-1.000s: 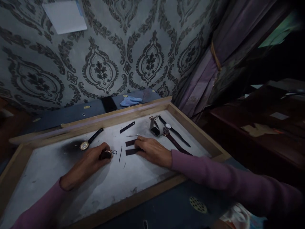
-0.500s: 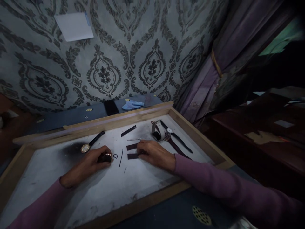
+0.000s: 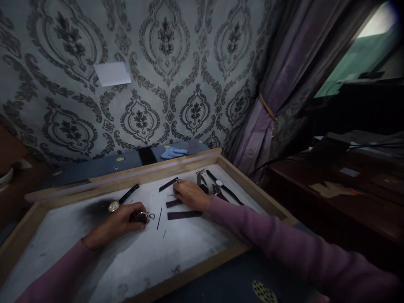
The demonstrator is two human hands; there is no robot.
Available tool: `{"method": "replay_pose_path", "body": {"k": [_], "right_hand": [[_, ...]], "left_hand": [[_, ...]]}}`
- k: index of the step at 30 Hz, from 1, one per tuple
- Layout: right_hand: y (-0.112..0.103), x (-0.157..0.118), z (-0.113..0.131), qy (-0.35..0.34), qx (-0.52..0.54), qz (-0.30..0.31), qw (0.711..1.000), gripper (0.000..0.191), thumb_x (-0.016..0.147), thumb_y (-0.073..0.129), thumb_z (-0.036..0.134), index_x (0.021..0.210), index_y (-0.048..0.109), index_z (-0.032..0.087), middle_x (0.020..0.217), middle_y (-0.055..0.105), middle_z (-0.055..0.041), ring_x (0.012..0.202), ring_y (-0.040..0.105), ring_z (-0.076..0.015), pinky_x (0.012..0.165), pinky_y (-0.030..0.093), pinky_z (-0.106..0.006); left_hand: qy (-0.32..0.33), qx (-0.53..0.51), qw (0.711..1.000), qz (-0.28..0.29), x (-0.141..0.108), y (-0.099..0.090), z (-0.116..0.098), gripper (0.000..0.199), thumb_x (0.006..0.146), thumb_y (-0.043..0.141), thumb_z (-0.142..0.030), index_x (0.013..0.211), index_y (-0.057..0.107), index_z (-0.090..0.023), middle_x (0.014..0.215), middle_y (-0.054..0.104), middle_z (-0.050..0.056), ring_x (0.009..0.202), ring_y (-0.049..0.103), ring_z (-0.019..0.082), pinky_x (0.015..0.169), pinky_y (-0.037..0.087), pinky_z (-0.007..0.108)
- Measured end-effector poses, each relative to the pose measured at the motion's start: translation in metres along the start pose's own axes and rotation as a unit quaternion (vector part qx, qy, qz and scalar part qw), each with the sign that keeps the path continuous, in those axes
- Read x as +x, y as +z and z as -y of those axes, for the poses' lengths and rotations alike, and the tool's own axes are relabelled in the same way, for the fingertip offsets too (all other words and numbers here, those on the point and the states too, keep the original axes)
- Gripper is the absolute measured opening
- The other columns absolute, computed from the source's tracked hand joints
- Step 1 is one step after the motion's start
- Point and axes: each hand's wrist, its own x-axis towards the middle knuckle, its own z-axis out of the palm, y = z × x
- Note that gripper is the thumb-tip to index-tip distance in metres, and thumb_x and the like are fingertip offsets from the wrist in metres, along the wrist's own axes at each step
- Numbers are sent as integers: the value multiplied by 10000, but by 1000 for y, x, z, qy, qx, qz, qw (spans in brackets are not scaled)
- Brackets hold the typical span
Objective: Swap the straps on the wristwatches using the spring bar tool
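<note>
In a wooden-framed tray (image 3: 249, 189) with a white bottom, my left hand (image 3: 121, 221) holds a round watch case (image 3: 141, 217) between thumb and fingers. My right hand (image 3: 191, 194) is closed over the right end of a dark narrow strip (image 3: 168, 184); whatever its fingertips pinch is hidden. Below it lie two dark brown strap pieces (image 3: 184, 215). A small black ring (image 3: 152, 216) and a thin black rod (image 3: 159, 218) lie between my hands. A gold watch with a black strap (image 3: 114, 205) rests just beyond my left hand.
Several watches, one with a white dial (image 3: 219, 183), lie at the tray's right. Behind the tray are a blue cloth (image 3: 173, 152) and a black flat object (image 3: 147, 156). A purple curtain (image 3: 252, 130) hangs at the right, beside a dark red surface (image 3: 299, 189).
My right hand has moved from the brown strap pieces up to the dark strip, uncovering the lower piece. My left hand still holds the watch case. The view has tilted up.
</note>
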Motion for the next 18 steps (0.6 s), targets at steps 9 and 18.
{"method": "replay_pose_path", "body": {"k": [9, 18], "right_hand": [[-3, -6, -3, -13, 175, -64, 982, 61, 845, 530, 89, 857, 546, 148, 901, 617, -80, 852, 580, -188, 755, 401, -290], [-5, -7, 8, -95, 507, -10, 857, 424, 865, 548, 492, 1119, 518, 154, 756, 556, 13, 452, 341, -49, 420, 280, -198]], "left_hand": [[13, -38, 999, -9, 2, 0, 6, 254, 679, 698, -366, 782, 556, -182, 707, 528, -39, 693, 475, 156, 651, 348, 259], [22, -82, 996, -15, 2, 1, 10, 338, 684, 719, -466, 771, 556, -183, 733, 578, -20, 715, 505, 165, 683, 367, 276]]}}
